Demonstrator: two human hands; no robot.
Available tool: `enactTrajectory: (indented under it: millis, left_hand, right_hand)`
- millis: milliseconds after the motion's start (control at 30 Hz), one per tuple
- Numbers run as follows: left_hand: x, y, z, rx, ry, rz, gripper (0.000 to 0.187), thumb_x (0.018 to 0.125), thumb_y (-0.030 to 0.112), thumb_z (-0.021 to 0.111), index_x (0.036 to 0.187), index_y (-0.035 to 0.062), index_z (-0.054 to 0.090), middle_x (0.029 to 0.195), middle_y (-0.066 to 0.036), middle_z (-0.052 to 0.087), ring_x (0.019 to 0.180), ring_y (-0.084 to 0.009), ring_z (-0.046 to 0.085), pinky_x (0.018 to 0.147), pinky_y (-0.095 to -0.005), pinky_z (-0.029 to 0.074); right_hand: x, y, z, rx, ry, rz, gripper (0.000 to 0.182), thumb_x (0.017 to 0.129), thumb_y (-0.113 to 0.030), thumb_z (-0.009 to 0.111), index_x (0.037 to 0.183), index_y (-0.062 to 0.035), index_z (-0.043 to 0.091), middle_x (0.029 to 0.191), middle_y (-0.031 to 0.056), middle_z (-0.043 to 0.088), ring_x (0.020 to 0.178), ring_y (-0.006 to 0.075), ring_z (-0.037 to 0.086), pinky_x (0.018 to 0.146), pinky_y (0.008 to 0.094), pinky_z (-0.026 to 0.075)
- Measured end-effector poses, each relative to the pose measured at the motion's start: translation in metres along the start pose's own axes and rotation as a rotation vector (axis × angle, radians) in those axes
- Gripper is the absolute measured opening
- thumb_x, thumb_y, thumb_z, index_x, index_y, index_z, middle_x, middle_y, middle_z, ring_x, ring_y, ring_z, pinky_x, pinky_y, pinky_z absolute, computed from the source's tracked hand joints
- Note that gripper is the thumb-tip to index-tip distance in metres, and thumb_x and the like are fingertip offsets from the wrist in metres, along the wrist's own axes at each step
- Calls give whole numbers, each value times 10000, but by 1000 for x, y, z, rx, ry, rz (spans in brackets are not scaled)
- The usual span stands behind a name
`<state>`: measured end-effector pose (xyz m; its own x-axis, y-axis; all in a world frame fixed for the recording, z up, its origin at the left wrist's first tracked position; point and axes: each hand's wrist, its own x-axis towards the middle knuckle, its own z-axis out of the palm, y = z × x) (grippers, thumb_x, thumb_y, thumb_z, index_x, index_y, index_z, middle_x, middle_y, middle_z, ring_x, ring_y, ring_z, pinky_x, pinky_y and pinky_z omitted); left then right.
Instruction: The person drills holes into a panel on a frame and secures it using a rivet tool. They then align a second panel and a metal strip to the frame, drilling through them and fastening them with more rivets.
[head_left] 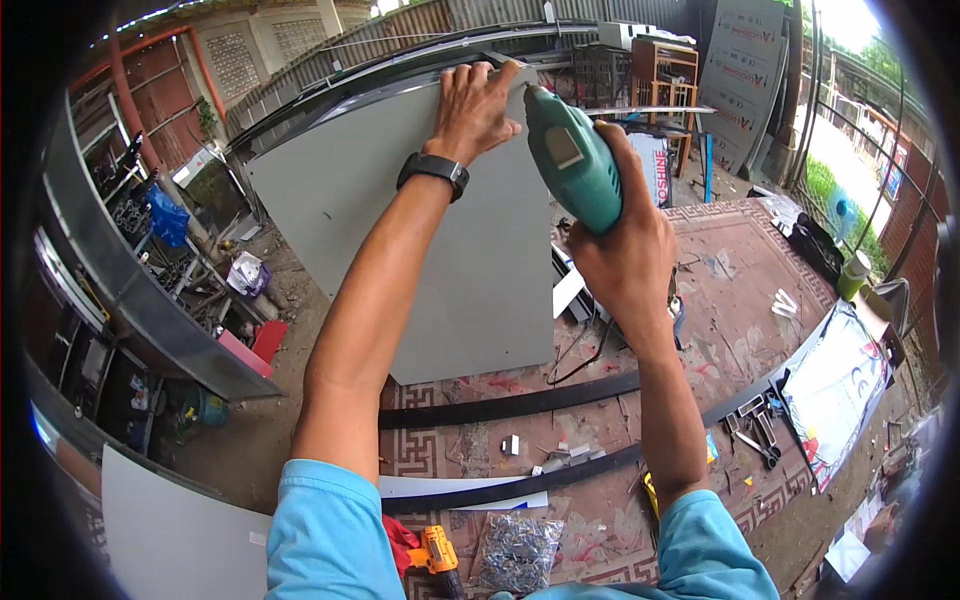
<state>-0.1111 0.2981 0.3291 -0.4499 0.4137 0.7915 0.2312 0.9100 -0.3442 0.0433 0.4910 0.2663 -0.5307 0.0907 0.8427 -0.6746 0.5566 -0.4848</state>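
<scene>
My right hand (632,255) is wrapped round the handle of a green power drill (578,165). The drill's nose points up and left, close to the top right corner of a large grey panel (470,265). At the panel's far edge, my left hand (470,110) has its fingers curled over the rim, with the thumb sticking out to the right. Its index fingertip lies just left of the drill's tip. Whether the tip touches the panel cannot be made out. A black watch (434,175) is on my left wrist.
Under the panel is a patterned table covering (720,300). Two dark bars (510,405) cross it nearer me. An orange cordless drill (438,550) and a clear bag of small fasteners (518,550) lie closest. Scissors (757,447) and a printed sheet (835,375) are at right.
</scene>
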Motion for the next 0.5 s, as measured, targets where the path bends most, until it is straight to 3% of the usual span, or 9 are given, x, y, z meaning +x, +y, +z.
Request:
enactTrajectory:
  millis: [400,467,500]
  left_hand:
    - [-4,-1,0,-3,20,46,776,590,280,820,1243,169,416,1150,-171,535,1085,-333,486,905,-467,347]
    - [1,-2,-1,22,56,56,625,663,121,699,1213,151,405,1127,-148,531,1036,-337,503,874,-459,364]
    - [2,-4,1,56,-9,48,659,668,227,731,1232,145,400,1140,-147,525,1057,-329,489,889,-458,351]
  right_hand:
    - [13,7,1,-68,-91,-29,795,580,-6,570,1318,-214,360,870,182,647,797,401,623,685,466,494]
    - [13,8,3,-38,-102,-6,771,586,-15,567,1308,-213,382,848,190,646,798,408,618,681,474,488]
    - [13,11,5,-18,-33,-60,751,592,-18,566,1298,-208,396,838,195,645,794,412,616,680,476,487]
